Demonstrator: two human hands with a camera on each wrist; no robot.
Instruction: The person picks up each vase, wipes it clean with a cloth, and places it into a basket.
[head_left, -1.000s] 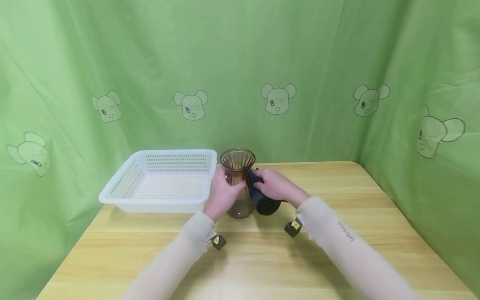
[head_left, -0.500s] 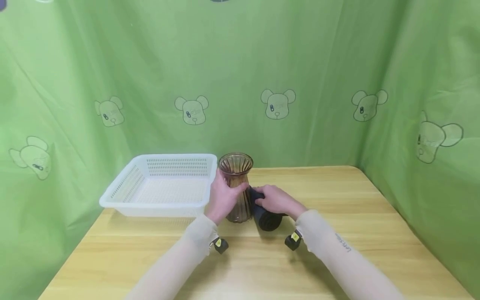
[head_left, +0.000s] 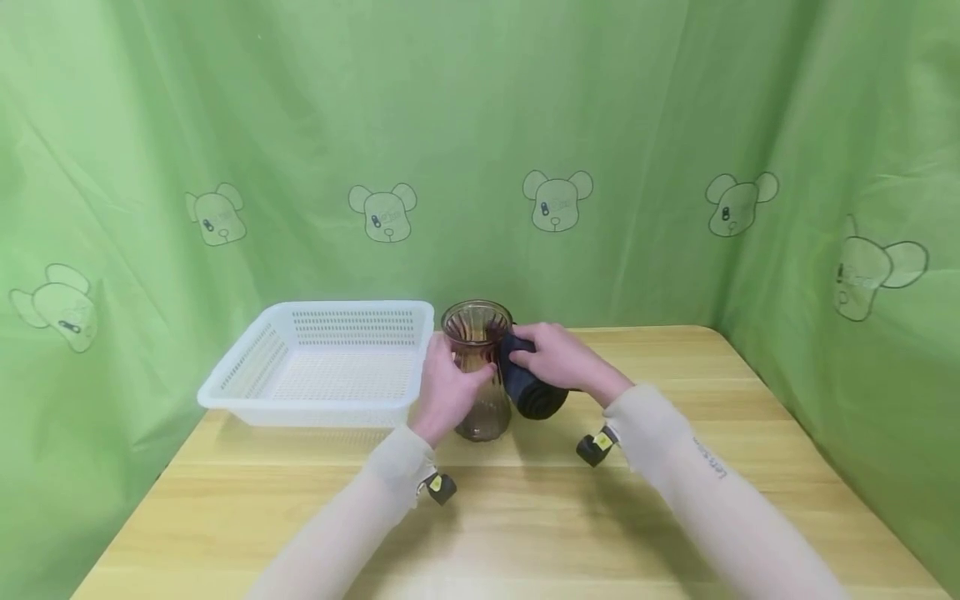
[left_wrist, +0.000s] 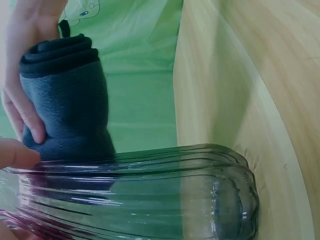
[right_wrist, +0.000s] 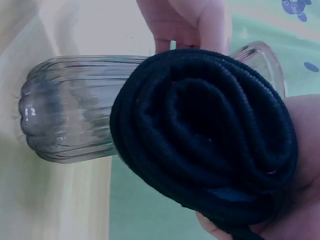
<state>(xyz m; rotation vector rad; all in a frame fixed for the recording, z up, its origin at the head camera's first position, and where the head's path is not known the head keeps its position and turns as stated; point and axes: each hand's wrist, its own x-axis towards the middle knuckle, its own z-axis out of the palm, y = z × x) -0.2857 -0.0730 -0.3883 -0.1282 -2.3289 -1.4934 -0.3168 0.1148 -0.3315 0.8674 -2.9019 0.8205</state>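
An upright ribbed glass vase (head_left: 483,417), tinted brownish-pink, stands on the table to the right of the basket. My left hand (head_left: 444,390) grips it around the middle from the left, thumb across the front. A rolled dark navy towel (head_left: 534,390) leans against the vase's right side, raised off the tabletop. My right hand (head_left: 558,358) holds this roll from above and behind. In the left wrist view the towel (left_wrist: 70,110) touches the glass near its upper part. The roll's spiral end (right_wrist: 205,135) fills the right wrist view and hides part of the vase (right_wrist: 75,107).
A white perforated plastic basket (head_left: 315,408) sits at the left, close beside my left hand. The wooden table (head_left: 510,525) reaches to a green curtain (head_left: 465,108) at the back and sides.
The right hand and towel dip down along the vase's side, then rise again to near its upper part. The left hand keeps its hold on the vase. The head view tilts slightly and returns.
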